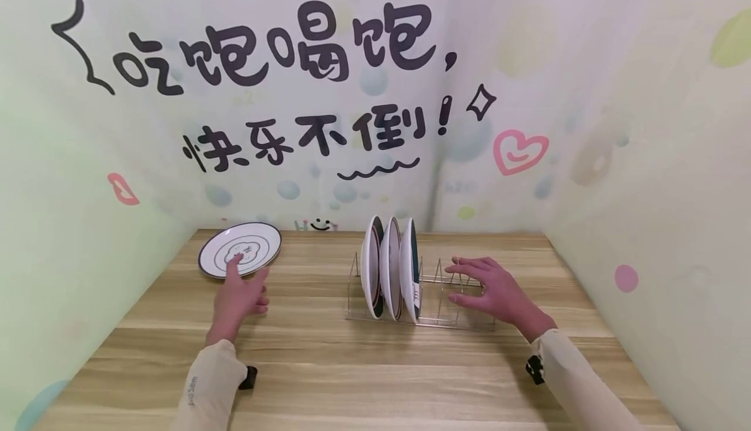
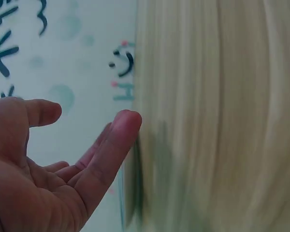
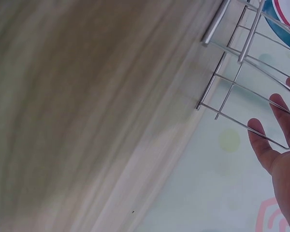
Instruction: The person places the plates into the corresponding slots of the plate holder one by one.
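A white plate (image 1: 211,248) with a dark blue rim and a line drawing in its middle lies at the table's back left. My left hand (image 1: 237,297) is at its near edge, one finger overlapping the plate in the head view; whether it touches is unclear. In the left wrist view, that hand (image 2: 63,169) has its thumb and fingers apart with nothing between them. Three plates (image 1: 391,268) stand on edge in the left part of a wire rack (image 1: 457,323). My right hand (image 1: 493,291), fingers spread, is at the rack's right end, holding no plate; contact with the wires cannot be told.
The wooden table (image 1: 328,379) runs back to a printed wall (image 1: 328,183) with dark lettering. Similar walls close off both sides. In the right wrist view, the rack's thin wires (image 3: 227,82) rise close to my fingers, with part of a blue-rimmed plate (image 3: 280,26) beyond.
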Demonstrator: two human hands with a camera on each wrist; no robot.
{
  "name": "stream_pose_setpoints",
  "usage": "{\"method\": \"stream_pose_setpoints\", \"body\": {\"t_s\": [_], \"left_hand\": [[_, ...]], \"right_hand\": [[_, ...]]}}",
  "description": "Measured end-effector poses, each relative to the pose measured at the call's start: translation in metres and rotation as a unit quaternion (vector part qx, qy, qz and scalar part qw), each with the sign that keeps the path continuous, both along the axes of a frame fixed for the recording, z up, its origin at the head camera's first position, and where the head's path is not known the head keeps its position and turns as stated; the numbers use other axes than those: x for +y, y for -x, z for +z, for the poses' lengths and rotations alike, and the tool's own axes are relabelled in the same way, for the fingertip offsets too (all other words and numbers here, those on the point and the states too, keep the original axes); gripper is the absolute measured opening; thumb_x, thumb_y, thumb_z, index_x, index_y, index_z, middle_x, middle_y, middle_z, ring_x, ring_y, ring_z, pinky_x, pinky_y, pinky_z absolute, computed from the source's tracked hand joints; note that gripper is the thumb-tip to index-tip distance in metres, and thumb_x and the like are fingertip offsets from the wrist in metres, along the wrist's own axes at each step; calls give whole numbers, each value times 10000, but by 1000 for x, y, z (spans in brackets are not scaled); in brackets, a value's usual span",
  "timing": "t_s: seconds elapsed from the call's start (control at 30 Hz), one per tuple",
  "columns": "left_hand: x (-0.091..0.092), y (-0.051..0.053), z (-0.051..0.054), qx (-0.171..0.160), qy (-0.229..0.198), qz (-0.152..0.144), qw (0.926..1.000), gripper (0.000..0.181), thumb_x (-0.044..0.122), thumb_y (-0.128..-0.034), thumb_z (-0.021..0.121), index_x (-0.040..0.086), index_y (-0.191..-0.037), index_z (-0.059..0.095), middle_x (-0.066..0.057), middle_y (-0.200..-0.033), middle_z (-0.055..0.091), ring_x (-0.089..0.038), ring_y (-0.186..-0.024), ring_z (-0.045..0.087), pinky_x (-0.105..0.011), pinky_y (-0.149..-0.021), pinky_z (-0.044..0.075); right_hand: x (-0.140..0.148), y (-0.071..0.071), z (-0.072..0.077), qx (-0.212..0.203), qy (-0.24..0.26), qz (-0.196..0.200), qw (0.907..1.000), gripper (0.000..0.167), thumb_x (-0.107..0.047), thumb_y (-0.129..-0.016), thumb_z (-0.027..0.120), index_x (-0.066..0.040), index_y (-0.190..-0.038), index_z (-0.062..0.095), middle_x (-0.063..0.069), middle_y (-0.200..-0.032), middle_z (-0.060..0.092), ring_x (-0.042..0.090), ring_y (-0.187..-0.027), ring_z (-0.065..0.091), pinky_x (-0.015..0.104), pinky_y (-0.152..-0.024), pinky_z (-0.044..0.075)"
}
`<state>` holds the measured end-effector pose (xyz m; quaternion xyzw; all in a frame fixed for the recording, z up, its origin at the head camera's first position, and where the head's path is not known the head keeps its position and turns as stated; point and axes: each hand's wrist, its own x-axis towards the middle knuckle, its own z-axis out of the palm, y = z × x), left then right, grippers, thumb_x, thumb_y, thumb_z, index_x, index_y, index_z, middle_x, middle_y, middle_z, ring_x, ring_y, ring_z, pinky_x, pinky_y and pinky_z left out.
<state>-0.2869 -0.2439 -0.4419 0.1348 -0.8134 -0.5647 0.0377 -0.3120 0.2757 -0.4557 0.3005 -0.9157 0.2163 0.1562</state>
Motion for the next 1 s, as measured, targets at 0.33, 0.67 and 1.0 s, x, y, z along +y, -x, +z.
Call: {"method": "stream_pose_setpoints", "body": {"t_s": [0.33,0.67,1.0], "left_hand": [[-32,8,-21,-189,36,749,9970,960,404,-1033,528,224,-1627,-204,-152,-712,699,-284,-602,739,-408,-749,636],[-36,23,-33,-219,-345,1025,9939,952,431,-1049,500,205,-1606,-239,-123,-654,710,-272,-574,734,-464,-1220,281],[-31,32,-34,141,-1164,1338,9841,926,326,-1067,514,234,-1612,-229,-418,-1350,532,-261,-571,732,-319,-592,620]], "right_hand": [[1,2,-2,40,-7,35,10000,567,-550,-873,778,-307,-1374,665,12,-1513,556,329,-1308,525,668,-1007,457],[2,2,-2,54,5,2,10000,557,-544,-865,786,-317,-1361,673,5,-1505,564,313,-1301,531,643,-1011,464],[1,0,0,-127,-13,-73,9999,571,-567,-877,766,-315,-1379,663,5,-1523,545,303,-1316,513,669,-1009,460]]}}
